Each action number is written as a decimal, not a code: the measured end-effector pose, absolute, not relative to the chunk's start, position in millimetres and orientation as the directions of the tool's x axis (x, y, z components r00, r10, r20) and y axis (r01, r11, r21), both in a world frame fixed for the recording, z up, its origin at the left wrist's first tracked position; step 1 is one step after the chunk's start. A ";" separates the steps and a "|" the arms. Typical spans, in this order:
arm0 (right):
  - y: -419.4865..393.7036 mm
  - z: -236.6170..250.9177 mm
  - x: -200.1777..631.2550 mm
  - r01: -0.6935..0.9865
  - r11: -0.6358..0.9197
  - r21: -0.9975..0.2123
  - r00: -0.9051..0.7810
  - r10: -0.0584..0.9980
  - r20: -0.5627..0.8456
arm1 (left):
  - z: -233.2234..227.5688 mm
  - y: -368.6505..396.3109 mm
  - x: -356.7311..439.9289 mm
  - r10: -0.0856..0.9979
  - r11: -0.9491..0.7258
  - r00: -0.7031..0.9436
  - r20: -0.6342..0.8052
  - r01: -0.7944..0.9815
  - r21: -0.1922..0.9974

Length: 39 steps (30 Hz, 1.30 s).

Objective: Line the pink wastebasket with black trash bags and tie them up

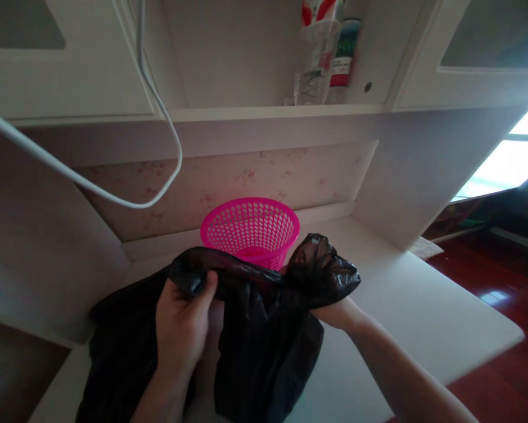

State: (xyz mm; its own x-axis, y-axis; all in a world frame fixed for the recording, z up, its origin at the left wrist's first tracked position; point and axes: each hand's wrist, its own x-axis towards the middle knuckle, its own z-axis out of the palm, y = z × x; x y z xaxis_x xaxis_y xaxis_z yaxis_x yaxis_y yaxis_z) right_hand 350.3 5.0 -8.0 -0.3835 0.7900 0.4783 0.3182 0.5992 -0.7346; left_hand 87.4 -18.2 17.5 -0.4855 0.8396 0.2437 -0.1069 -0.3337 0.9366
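Observation:
A thin black plastic bag (268, 346) is stretched between my two hands, its lower part hanging down toward me. My left hand (184, 323) is closed on the bag's gathered edge, thumb on top. My right hand (334, 311) holds the other side; the black film drapes over its fingers and mostly hides them. Right behind the bag stands a bright pink plastic basket (250, 226) with a perforated wall, its lower front covered by the bag. More dark material (127, 341) lies to the left of my left hand; whether it belongs to the same bag I cannot tell.
The basket stands on a white desk top (378, 276) between side panels. Overhead is a shelf (272, 113) with a clear plastic container (312, 76) and a green-and-red can (345, 56). A white cable (105, 197) loops down at the upper left. Reddish floor (493, 329) shows at right.

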 end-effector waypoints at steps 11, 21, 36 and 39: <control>0.4 -21.1 430.0 -0.294 0.365 -0.883 0.242 0.922 0.301 | 15.9 11.6 13.8 0.886 -0.360 -0.444 0.133 -0.476 0.803; 14.7 -29.1 407.6 -0.349 0.208 -0.914 -0.107 0.960 0.259 | 13.0 12.5 5.9 0.895 -0.345 -0.414 0.166 -0.407 0.846; 31.0 18.8 427.7 -0.338 0.423 -0.841 0.470 0.850 0.238 | 33.5 10.2 -20.8 0.840 -0.445 -0.506 0.196 -0.437 0.782; 16.1 19.0 435.3 -0.342 0.500 -0.796 0.559 0.789 0.256 | 34.5 15.1 -16.7 0.838 -0.459 -0.499 0.220 -0.426 0.780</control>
